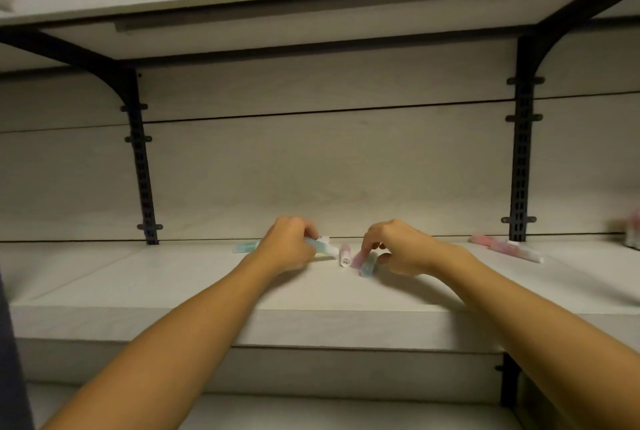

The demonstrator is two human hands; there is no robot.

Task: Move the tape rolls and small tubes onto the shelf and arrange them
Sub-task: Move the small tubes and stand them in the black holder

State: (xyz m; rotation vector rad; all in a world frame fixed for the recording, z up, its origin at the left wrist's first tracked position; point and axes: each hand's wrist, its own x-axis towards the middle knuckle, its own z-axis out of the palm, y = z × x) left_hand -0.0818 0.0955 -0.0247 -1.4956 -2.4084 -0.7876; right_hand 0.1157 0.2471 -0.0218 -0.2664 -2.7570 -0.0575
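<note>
Both hands on the shelf (207, 277), near its back edge. Left hand (289, 244) curled round a blue tube (313, 244), long axis running left-right, white cap (329, 249) pointing toward the upright pink tube (345, 255) standing between the hands. Right hand (398, 246) pinching a pink tube (359, 258) by thumb and forefinger, tilted, lower end touching a blue tube lying beneath (367, 267). Just right of the upright tube, so nearer the right hand. More pink tubes (509, 248) lying well right of it. No tape rolls visible
</note>
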